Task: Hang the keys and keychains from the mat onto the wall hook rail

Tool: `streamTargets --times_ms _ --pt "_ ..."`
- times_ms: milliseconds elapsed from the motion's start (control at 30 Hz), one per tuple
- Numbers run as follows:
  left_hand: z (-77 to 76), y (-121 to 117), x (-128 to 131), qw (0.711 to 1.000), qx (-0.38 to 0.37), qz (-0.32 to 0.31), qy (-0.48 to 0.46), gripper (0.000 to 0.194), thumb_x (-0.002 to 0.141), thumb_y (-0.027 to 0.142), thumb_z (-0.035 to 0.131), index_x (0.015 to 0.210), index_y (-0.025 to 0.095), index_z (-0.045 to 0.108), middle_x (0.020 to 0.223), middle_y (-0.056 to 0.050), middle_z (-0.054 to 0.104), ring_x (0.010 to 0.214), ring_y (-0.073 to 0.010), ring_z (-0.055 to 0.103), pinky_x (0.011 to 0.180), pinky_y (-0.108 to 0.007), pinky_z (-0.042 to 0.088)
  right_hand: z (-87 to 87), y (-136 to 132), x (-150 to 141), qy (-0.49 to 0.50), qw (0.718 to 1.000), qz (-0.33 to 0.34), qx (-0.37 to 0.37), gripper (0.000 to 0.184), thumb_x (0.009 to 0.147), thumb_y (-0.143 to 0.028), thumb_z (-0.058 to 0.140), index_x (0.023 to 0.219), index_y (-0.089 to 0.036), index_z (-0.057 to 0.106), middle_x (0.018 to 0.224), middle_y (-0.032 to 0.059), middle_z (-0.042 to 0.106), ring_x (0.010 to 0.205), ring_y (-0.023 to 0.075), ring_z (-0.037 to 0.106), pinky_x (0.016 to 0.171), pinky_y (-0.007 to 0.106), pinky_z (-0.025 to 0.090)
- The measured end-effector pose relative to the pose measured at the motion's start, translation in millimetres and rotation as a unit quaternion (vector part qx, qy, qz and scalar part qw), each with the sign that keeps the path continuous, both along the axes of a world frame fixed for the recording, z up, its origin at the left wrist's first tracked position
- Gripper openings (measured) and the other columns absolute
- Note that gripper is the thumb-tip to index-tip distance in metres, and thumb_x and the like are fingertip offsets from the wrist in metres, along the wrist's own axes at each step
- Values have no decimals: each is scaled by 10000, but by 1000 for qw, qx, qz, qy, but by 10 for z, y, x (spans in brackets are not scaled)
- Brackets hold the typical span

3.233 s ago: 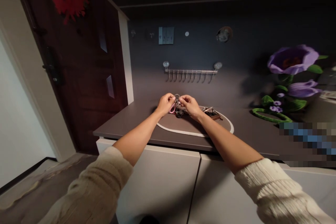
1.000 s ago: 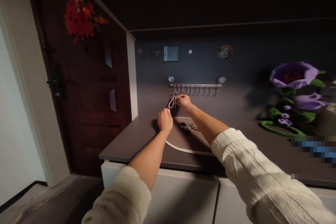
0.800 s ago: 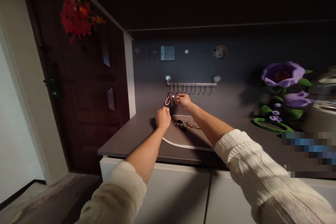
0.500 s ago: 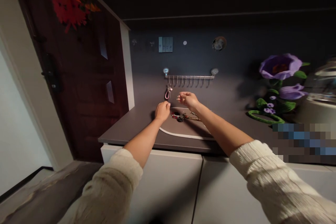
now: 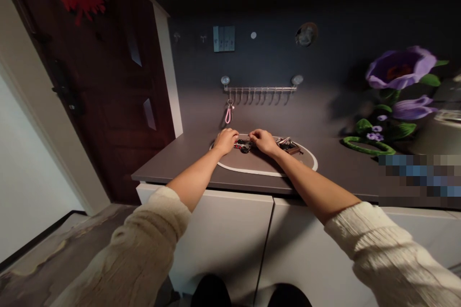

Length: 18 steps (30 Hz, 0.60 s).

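A small keychain (image 5: 244, 147) with red and black parts lies on an oval, pale-rimmed mat (image 5: 248, 171) between my two hands. My left hand (image 5: 226, 140) is closed, palm down, its fingertips at the red end of the keychain. My right hand (image 5: 264, 142) is closed in a pinch beside the dark end; whatever is between its fingertips is too small to make out. Right of that wrist, a cluster of metal and brown key items (image 5: 288, 146) rests on the mat. Above, a keychain with a pink loop (image 5: 228, 115) hangs from the left end of a clear hook rail (image 5: 259, 89).
The dark counter (image 5: 173, 165) sits over white cabinet doors (image 5: 219, 230). At its right stand purple artificial flowers (image 5: 401, 76) with a green ring base (image 5: 367, 147) and a pale lamp-like object (image 5: 437, 134). A dark red door (image 5: 122, 153) is on the left.
My right hand has come down from below the hook rail to the mat. My left hand has shifted slightly to the keychain's red end. The view has tilted downward.
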State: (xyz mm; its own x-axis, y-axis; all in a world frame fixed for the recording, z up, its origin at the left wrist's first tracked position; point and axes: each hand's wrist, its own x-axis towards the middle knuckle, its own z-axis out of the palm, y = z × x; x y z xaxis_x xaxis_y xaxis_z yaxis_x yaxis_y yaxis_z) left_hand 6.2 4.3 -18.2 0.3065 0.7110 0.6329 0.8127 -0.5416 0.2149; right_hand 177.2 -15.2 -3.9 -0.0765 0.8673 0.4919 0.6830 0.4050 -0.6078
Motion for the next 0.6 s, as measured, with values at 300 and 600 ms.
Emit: streamTargets --times_ms 300,600 --pt "-25 22 51 992 -33 17 118 291 845 278 410 1074 286 590 1052 -36 589 980 -184 475 840 -303 361 -16 6 -93 -138 989 -49 3 194 796 -222 472 868 -157 641 879 78 665 800 159 582 723 233 388" --pt "-9 -3 55 990 -40 20 131 237 826 284 453 980 296 633 1024 -30 609 974 -199 474 832 -322 335 -13 -7 -104 -122 991 -49 5 191 786 -210 485 867 -158 650 890 76 666 808 147 579 734 221 390"
